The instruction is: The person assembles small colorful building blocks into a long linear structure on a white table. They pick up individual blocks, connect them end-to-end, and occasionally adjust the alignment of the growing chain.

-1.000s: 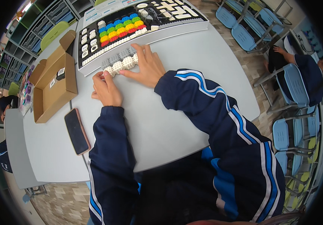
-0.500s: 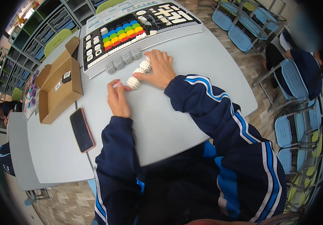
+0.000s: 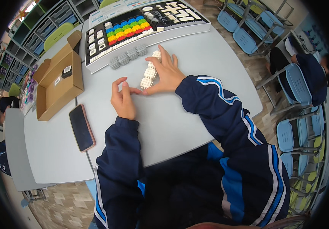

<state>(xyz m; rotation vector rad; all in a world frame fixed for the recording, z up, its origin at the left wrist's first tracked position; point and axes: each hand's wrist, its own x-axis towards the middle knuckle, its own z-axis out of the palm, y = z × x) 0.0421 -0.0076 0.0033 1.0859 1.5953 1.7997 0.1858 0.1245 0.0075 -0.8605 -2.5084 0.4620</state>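
Observation:
A short row of white studded blocks (image 3: 148, 73) lies on the table in front of me. My right hand (image 3: 168, 76) spans it from the right, thumb at the near end and fingertips toward the far end; part of the row is hidden under the fingers. Just left of the near end, my left hand (image 3: 124, 100) is held with its fingers apart and nothing in them. Beyond the white blocks lies a row of grey studded blocks (image 3: 128, 57), beside the kit tray.
A white-edged kit tray (image 3: 149, 40) with coloured and white blocks takes up the table's far side. To the left are an open cardboard box (image 3: 60, 91) and a phone (image 3: 82, 128). Blue chairs (image 3: 298, 82) and a seated person are at the right.
The white blocks have shifted right and now point more away from me. My right hand has turned along them, and my left hand's fingertips have come off the near block.

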